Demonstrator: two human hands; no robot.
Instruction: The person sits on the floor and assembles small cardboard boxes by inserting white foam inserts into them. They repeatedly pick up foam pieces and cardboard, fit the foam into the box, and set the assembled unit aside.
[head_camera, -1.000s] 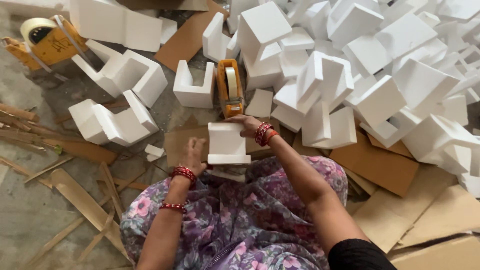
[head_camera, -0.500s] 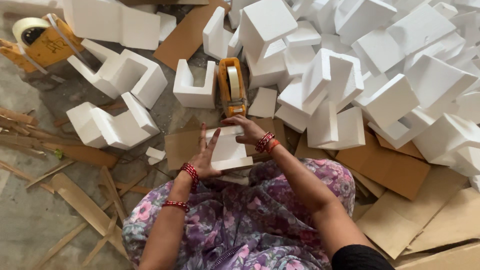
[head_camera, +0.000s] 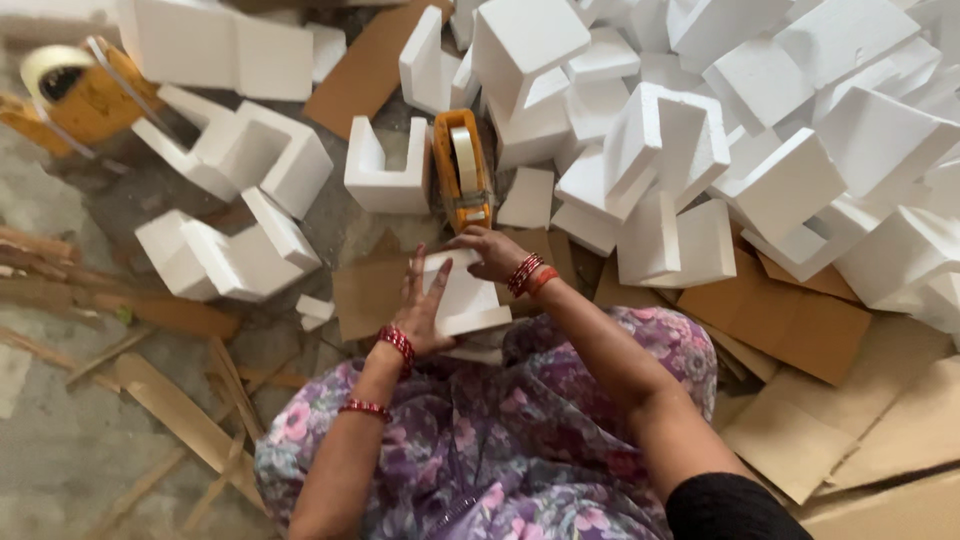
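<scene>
Foam block under both hands, concrete floor (cardboard-strewn), foam heap.

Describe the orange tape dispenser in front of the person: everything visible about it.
The orange tape dispenser is a hand-held kind, apparently plastic, carrying a roll of pale tape in its middle. It lies on the floor lengthwise, pointing away from the person, between a white U-shaped foam piece and the foam pile. Its near end lies by the right hand; whether they touch is unclear.
</scene>
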